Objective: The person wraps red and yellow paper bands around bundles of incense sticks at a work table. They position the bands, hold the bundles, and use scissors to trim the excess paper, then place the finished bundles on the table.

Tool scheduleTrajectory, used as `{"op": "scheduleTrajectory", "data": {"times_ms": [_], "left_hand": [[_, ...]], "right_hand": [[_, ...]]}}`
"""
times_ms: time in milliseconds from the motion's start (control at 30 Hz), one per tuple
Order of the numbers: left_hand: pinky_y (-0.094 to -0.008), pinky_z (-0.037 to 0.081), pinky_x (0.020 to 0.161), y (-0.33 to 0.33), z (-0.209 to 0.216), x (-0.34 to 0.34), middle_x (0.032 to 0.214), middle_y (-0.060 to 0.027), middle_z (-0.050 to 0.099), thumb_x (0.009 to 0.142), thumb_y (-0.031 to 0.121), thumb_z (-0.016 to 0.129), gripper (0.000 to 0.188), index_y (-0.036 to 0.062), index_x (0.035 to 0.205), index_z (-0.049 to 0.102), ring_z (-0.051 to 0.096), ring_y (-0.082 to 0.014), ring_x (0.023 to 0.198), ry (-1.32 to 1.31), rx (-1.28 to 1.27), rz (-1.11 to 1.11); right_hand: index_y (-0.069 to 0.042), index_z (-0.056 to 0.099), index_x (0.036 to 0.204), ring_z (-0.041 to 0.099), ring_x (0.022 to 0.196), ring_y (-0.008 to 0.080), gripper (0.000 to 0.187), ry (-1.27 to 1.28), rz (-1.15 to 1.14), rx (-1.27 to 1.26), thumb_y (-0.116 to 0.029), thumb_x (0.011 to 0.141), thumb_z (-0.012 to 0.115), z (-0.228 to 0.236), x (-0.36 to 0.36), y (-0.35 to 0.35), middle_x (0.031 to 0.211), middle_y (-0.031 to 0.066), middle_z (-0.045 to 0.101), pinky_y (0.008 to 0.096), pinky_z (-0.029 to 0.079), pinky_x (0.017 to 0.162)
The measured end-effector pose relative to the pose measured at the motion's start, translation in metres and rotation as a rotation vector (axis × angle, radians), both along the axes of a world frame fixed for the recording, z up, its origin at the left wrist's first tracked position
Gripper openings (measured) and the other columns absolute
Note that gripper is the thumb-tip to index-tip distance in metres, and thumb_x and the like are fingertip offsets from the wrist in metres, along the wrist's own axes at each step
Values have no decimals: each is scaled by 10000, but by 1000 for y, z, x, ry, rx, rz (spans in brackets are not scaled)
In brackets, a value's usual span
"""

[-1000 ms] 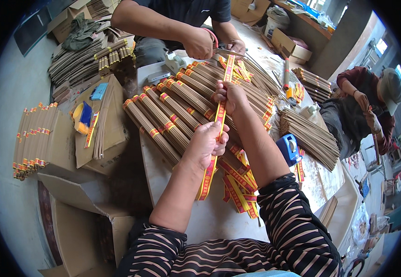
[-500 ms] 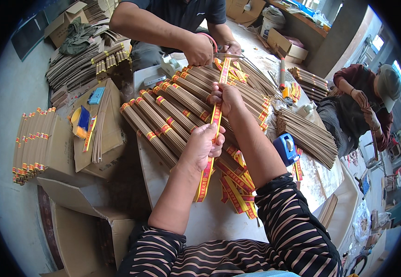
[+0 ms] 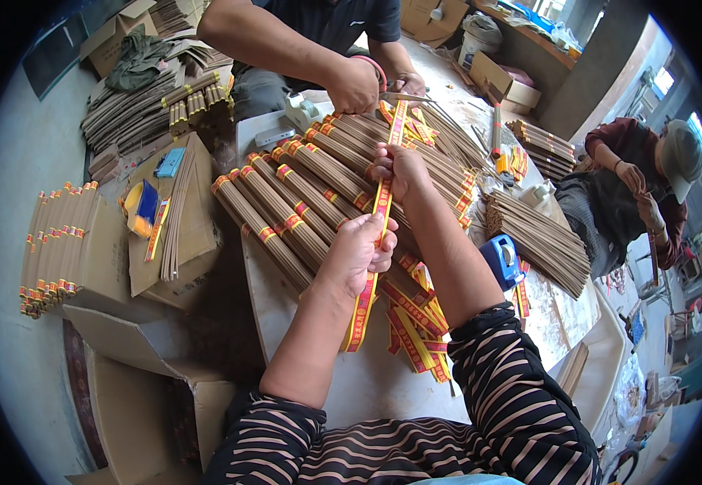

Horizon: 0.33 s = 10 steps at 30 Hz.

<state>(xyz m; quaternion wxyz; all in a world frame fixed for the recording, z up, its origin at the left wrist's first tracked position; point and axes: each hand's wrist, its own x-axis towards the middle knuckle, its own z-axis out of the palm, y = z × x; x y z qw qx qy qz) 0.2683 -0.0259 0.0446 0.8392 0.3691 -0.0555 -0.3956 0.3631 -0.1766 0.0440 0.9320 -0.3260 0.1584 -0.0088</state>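
Observation:
A long red and yellow paper strip [image 3: 360, 317] runs slantwise over the table between my hands. My left hand [image 3: 357, 257] pinches it around the middle, its lower end hanging toward me. Farther up, my right hand [image 3: 402, 174] is closed on the same strip, whose far end reaches toward a co-worker's hands. That co-worker grips scissors with red handles [image 3: 382, 74], the blades lying right by the strip's far end. Beneath my hands lie bundles of brown incense sticks [image 3: 266, 214] wrapped with red and yellow bands. More loose strips [image 3: 418, 331] are heaped under my forearms.
A blue tape dispenser [image 3: 502, 261] stands beside my right forearm, with loose sticks [image 3: 535, 236] beyond it. Open cardboard boxes [image 3: 137, 404] are at the lower left. A carton with a tape dispenser [image 3: 142, 212] stands left of the table [image 3: 351, 400]. Another person sits at the right.
My hands keep their hold on the strip, almost unmoved. The co-worker's hand with the scissors has shifted slightly to the right, and the view has tilted a little.

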Motion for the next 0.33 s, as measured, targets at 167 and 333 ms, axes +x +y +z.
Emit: {"op": "scheduleTrajectory", "data": {"times_ms": [167,333], "left_hand": [[-179,256,374,1,4,-2,600,-32,449,901,201,404,207,4,895,466,290,-56,405,1,15,6],[-181,257,374,1,2,-1,601,-33,451,899,211,414,212,6,900,469,288,-60,404,3,8,4]], "right_hand": [[-21,409,843,291,407,71,72,4,-11,-19,-48,845,342,0,1,0,594,14,402,210,252,362],[-20,410,845,293,405,77,73,3,-16,-20,-48,845,343,2,-1,1,594,18,406,213,256,361]]}}
